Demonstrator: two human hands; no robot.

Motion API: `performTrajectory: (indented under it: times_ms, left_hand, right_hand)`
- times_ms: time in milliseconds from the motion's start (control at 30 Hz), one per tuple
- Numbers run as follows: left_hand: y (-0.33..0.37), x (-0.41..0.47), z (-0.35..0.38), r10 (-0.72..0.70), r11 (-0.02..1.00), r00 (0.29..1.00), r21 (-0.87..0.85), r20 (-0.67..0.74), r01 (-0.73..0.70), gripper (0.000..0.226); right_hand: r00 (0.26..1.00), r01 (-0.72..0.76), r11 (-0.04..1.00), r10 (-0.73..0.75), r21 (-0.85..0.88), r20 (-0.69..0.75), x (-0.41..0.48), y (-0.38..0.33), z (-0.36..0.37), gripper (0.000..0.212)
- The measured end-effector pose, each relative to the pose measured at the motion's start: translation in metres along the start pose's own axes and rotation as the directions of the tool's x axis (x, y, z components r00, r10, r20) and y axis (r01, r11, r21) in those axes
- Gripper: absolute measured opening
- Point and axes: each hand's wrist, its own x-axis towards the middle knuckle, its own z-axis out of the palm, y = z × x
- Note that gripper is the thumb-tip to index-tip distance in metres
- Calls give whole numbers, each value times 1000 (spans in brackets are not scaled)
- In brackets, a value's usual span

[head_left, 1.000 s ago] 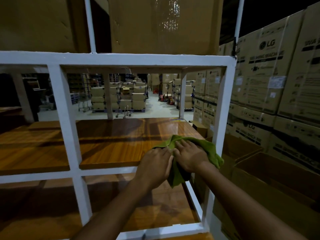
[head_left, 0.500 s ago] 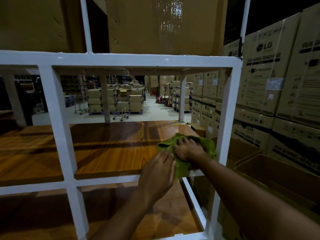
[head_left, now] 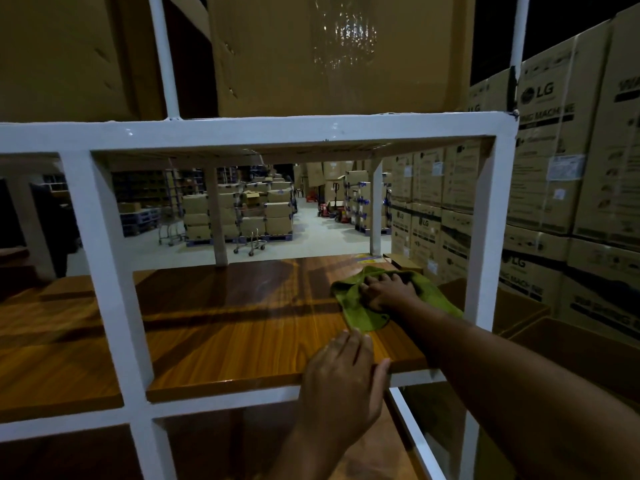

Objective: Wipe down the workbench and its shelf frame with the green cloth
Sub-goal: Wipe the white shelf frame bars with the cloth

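Observation:
The green cloth (head_left: 363, 315) lies spread on the wooden shelf board (head_left: 242, 327) near its right end, inside the white shelf frame (head_left: 110, 271). My right hand (head_left: 389, 292) presses flat on top of the cloth, arm reaching in past the frame's right post (head_left: 483, 237). My left hand (head_left: 343, 382) rests on the board's front edge, fingers on top and thumb out to the right, apart from the cloth.
A lower wooden shelf (head_left: 214, 445) shows under the front rail. Large cardboard boxes (head_left: 329, 53) stand on the top level. Stacked LG cartons (head_left: 554, 174) and open boxes (head_left: 571, 341) crowd the right side. Warehouse aisle lies beyond.
My right hand has pushed the cloth farther back along the board. My left hand let go of the cloth and settled on the board's front edge.

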Motion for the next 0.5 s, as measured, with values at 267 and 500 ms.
performTrajectory:
  times_ms: [267,500]
  left_hand:
    - [-7,2,13,77,994,991,84,-106,-69,55]
    - [-7,2,17,121,985,976,140,-183,-96,50]
  right_hand:
    - [994,-109,976,112,-187,9,37,-23,-24,59]
    - [998,9,996,-4,-84,62,37,-19,-18,68]
